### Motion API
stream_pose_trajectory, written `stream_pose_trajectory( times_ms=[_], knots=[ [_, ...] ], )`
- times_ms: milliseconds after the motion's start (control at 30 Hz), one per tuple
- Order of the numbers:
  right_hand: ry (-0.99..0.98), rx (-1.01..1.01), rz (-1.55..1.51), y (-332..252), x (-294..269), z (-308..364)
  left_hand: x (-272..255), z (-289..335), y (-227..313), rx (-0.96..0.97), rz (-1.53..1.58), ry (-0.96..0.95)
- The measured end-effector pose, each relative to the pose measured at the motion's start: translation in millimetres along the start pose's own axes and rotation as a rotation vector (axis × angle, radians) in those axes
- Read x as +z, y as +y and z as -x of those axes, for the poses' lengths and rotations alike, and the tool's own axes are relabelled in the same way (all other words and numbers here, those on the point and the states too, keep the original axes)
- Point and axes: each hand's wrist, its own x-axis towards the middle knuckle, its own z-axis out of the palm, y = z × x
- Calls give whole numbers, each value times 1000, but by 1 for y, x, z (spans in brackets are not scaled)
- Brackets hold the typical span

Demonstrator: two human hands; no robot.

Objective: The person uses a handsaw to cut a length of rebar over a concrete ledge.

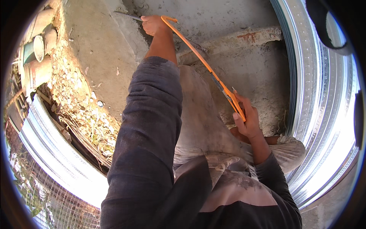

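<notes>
Stretched out far ahead, my left hand (153, 25) is closed round a thin grey metal rod (127, 16), whose tip sticks out to the left of the fist. An orange hacksaw (194, 49) runs slantwise from beside that hand down to the right. Its hooked far end is next to my left wrist, and the handle end lies in my right hand (249, 120). The fingers of that hand are wrapped round the handle, with the thumb on the near side. Whether the blade touches the rod cannot be made out.
Grey concrete (99, 42) lies under the hands, with a raised rough ledge (244, 40) across it. Shiny corrugated metal sheets (324, 114) curve along the right, another sheet (61, 145) lies left. Dry leaves (87, 118) and clay-coloured pots (40, 72) are at the left. My bent leg (198, 110) is between my arms.
</notes>
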Motion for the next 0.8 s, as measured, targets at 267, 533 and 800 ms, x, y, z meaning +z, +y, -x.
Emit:
stream_pose_trajectory(
  times_ms=[267, 533, 800],
  knots=[
    [66, -53, -63, 34, 16, 12, -4, -1, -4, -11, 111, -71],
    [109, -71, -175, 18, 18, 10, -3, -15, -16, 85, 32, 86],
    [90, -151, 56, 34, 15, 15, -7, -2, 8, 76, -427, 17]
  ],
)
